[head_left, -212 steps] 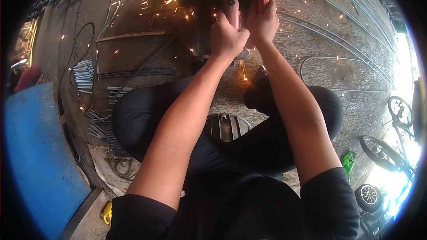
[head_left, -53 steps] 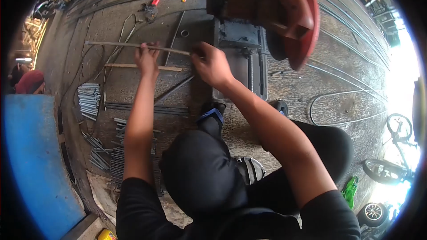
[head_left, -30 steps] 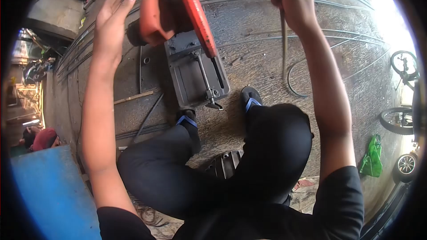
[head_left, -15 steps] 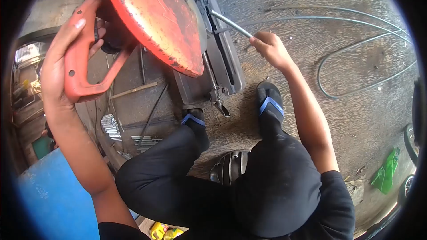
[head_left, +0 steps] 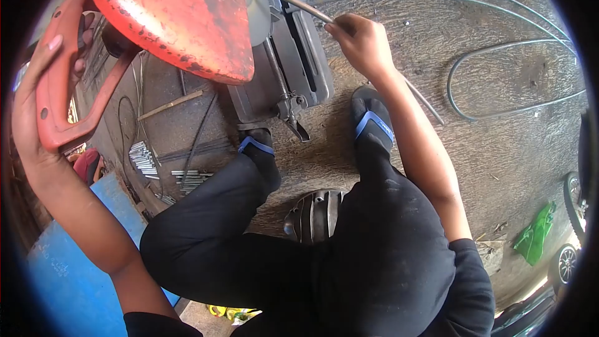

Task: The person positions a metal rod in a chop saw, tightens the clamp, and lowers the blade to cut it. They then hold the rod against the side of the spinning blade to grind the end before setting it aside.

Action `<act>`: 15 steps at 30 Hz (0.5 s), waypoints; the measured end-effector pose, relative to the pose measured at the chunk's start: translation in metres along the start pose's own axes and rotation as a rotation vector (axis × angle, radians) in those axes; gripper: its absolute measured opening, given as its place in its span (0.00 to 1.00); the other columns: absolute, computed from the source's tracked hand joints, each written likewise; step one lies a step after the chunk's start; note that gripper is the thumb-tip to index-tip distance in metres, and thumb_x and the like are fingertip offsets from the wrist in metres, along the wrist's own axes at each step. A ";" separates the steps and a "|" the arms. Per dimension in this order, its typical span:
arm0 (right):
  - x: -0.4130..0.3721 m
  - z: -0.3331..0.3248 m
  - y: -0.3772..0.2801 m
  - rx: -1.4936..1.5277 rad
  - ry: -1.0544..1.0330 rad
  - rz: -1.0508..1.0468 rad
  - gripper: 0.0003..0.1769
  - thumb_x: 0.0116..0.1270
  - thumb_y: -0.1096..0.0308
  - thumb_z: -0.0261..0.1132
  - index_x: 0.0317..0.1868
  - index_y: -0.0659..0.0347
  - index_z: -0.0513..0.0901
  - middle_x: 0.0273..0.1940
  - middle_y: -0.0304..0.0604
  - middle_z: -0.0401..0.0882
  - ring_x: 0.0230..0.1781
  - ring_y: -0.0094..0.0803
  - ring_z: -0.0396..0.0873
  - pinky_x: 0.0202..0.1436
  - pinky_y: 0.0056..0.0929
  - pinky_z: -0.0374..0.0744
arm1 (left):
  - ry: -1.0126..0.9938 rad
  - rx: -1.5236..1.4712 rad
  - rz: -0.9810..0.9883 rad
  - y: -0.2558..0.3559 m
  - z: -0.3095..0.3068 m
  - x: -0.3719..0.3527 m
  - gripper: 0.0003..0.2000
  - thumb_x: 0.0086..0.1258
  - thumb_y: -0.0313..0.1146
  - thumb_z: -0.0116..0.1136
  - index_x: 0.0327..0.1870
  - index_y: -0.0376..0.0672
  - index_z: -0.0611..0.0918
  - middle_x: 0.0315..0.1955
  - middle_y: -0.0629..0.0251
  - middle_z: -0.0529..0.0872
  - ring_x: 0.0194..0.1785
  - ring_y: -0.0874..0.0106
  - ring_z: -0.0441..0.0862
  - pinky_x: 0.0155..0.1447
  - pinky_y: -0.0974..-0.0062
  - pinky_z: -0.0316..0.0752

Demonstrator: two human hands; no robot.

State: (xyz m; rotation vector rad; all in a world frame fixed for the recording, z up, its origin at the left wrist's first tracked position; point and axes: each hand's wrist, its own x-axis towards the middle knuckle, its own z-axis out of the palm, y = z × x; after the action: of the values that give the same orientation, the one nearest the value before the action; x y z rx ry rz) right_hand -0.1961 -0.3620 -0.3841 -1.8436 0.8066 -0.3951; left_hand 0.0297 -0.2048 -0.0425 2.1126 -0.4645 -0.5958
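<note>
My left hand [head_left: 47,81] is wrapped round the handle of a red cut-off saw [head_left: 175,19] at the upper left. Between my right thumb and fingers [head_left: 362,40] is a thin metal rod [head_left: 299,4]. One end of the rod reaches the saw's base beside the disc [head_left: 254,3]; its other part shows beyond my right forearm. The grey base [head_left: 312,56] has a clamp screw [head_left: 277,72] along it. Whether the rod touches the disc, I cannot tell.
Cut metal pieces [head_left: 143,161] lie in piles at the lower left, near a blue panel [head_left: 81,256]. Long bent rods [head_left: 458,65] lie on the ground at the right. A ribbed metal part [head_left: 315,215] sits between my legs. Green plastic [head_left: 535,234] lies at the far right.
The saw and its handle appear further left and higher in view. My right hand is slightly higher and further left with the rod, and more of the rod shows behind my forearm.
</note>
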 end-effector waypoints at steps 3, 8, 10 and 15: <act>-0.002 0.009 0.005 -0.003 0.125 -0.058 0.15 0.59 0.56 0.68 0.33 0.61 0.84 0.30 0.50 0.83 0.31 0.45 0.82 0.37 0.37 0.78 | -0.162 0.039 0.075 0.002 0.009 -0.003 0.24 0.67 0.33 0.57 0.61 0.30 0.70 0.51 0.57 0.77 0.51 0.72 0.71 0.56 0.79 0.64; -0.006 0.022 0.013 -0.066 0.235 -0.214 0.12 0.56 0.58 0.70 0.33 0.57 0.85 0.28 0.47 0.82 0.29 0.45 0.81 0.34 0.37 0.78 | -0.469 0.111 0.192 0.015 0.012 -0.008 0.29 0.69 0.32 0.51 0.68 0.26 0.61 0.67 0.49 0.63 0.70 0.60 0.59 0.73 0.67 0.49; -0.009 0.024 0.012 -0.082 0.221 -0.217 0.12 0.56 0.60 0.71 0.35 0.59 0.85 0.29 0.47 0.83 0.29 0.40 0.82 0.34 0.33 0.78 | -0.544 -0.020 0.142 0.020 0.012 -0.008 0.29 0.70 0.32 0.50 0.68 0.26 0.61 0.67 0.50 0.63 0.70 0.60 0.60 0.73 0.67 0.50; -0.008 0.031 0.021 -0.061 0.231 -0.272 0.11 0.56 0.63 0.72 0.37 0.61 0.86 0.31 0.46 0.84 0.28 0.34 0.83 0.34 0.27 0.79 | -0.505 0.197 0.218 0.019 0.021 -0.015 0.29 0.70 0.34 0.50 0.68 0.27 0.61 0.67 0.51 0.63 0.70 0.60 0.60 0.72 0.67 0.52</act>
State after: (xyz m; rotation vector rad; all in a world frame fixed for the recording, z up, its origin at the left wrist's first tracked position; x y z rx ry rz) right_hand -0.1899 -0.3402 -0.4148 -1.9952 0.7283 -0.7759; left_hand 0.0032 -0.2210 -0.0343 2.0440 -1.0575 -0.9903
